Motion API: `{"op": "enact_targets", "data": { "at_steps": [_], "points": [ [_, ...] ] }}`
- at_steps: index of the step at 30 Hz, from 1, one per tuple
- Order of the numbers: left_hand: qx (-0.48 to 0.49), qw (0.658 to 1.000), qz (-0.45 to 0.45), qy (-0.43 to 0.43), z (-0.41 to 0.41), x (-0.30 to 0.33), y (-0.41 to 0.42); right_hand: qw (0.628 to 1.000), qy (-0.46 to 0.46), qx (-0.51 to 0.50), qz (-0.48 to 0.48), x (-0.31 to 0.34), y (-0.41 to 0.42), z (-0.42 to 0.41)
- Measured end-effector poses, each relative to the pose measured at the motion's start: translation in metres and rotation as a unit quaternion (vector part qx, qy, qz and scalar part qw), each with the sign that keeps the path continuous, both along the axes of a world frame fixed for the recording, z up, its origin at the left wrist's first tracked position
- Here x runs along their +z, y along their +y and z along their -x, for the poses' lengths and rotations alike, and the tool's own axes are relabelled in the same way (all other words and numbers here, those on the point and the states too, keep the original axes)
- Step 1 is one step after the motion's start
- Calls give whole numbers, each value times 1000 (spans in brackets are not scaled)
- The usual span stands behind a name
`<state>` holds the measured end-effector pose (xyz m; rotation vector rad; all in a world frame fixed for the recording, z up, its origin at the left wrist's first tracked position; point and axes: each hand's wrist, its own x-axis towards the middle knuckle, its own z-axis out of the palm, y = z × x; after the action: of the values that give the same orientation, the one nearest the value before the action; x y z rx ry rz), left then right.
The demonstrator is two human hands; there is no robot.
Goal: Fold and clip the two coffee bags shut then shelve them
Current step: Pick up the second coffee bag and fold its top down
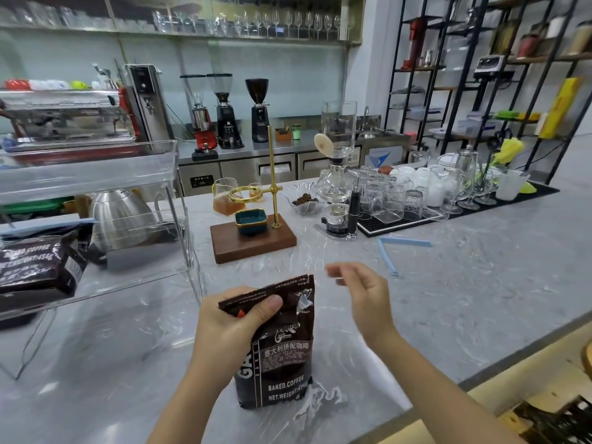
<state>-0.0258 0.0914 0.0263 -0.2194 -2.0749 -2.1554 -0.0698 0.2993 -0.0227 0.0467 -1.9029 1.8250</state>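
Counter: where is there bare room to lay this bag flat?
Bare counter right of the right hand, below the blue clip; also left of the left hand, before the acrylic shelf. Crowded behind: wooden stand, glasses.

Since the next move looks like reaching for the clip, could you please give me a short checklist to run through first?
1. Dark brown foil coffee bag upright on the grey marble counter: ok.
2. Left hand gripping the bag's top, thumb pressing the flap down: ok.
3. Top fully and neatly folded: not ok, the right corner still stands up.
4. Right hand free, holding nothing: ok.
5. Light blue plastic sealing clip lying open on the counter beyond the right hand: ok.
6. Other dark brown coffee bag on the clear acrylic shelf, clipped: cannot tell.
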Motion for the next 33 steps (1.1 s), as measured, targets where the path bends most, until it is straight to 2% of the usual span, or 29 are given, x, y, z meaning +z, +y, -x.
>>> {"op": "enact_targets", "data": {
  "at_steps": [2, 5, 7, 10, 13, 15, 17, 20, 33],
  "points": [
    [0, 1000, 1, -4, 1, 0, -1, 991, -46, -108, -64, -19, 31, 19],
    [0, 1000, 1, -4, 0, -1, -1, 940, -109, -224, -234, -52, 82, 47],
    [-3, 1000, -1, -4, -1, 0, 0, 892, -180, -239, -338, -62, 104, 61],
    [-3, 1000, -1, -6, -2, 0, -1, 834, -263, -214, -434, -61, 114, 76],
    [-4, 1000, -5, -11, -2, 1, -1, 796, -331, -189, -470, -59, 112, 88],
    [-6, 1000, -3, -11, -3, 1, 0, 776, -338, -193, -496, -59, 111, 91],
    [-2, 1000, -1, -13, -3, 1, -1, 776, -306, -206, -511, -57, 110, 86],
    [7, 1000, 3, -15, -2, -1, -2, 801, -255, -207, -501, -49, 101, 68],
    [4, 1000, 3, -12, -5, -2, -4, 857, -95, -69, -502, -68, 51, -26]
  ]
}}
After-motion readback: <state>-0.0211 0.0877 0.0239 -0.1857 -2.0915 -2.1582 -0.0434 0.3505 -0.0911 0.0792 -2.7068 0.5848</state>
